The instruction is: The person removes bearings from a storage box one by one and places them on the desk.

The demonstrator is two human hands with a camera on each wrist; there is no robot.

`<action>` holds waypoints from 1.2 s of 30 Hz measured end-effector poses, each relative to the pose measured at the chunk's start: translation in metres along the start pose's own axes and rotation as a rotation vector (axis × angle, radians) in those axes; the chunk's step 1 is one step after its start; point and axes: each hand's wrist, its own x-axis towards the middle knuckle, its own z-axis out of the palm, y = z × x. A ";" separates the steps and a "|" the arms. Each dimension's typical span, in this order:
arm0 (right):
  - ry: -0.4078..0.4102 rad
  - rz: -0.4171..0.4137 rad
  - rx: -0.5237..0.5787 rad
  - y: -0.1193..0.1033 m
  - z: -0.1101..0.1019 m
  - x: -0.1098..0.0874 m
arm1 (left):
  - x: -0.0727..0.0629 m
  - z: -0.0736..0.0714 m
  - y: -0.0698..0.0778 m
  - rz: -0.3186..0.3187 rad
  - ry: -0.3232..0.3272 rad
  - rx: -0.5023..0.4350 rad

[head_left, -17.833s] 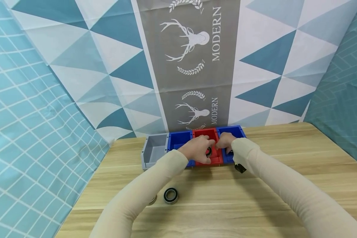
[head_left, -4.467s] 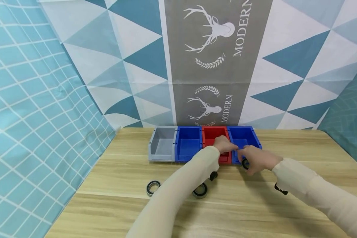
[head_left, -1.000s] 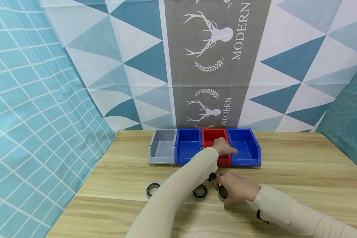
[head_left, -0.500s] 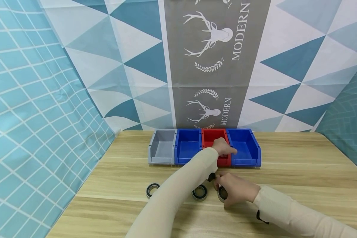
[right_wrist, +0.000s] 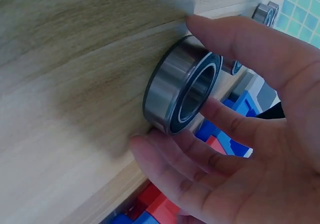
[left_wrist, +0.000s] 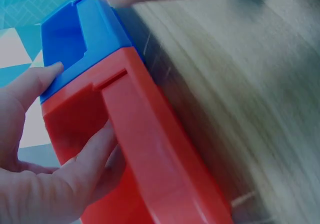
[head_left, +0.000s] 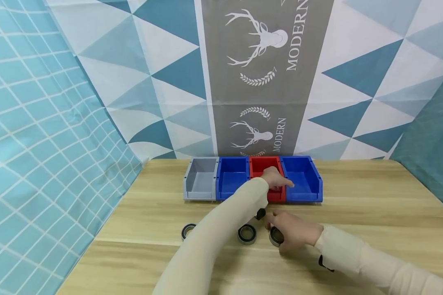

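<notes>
My right hand (head_left: 296, 232) grips a ball bearing (right_wrist: 172, 89) that lies flat on the wooden table, its thumb at one side and its fingers round the other. Left of it a second bearing (head_left: 247, 234) lies flat, and a third bearing (head_left: 187, 230) is partly behind the left sleeve. My left hand (head_left: 275, 178) is over the red bin (left_wrist: 150, 134). Its fingers dip inside, and its thumb rests by the edge of the right blue bin (head_left: 302, 182). Nothing shows between those fingers; the bin's floor is partly hidden.
The bins stand in a row at the table's back: a grey bin (head_left: 201, 180), then another blue bin (head_left: 233, 180) left of the red one. A patterned cloth (head_left: 181, 102) hangs behind. In the right wrist view more bearings (right_wrist: 263, 14) stand near the far edge.
Since 4.5 s ago my right hand has brought its bearing from the right blue bin's front down to the table, beside the others. Over the last second both hands stay nearly still.
</notes>
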 end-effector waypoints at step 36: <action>0.479 0.427 0.055 0.002 -0.005 -0.026 | -0.141 -0.095 -0.126 0.504 0.336 0.597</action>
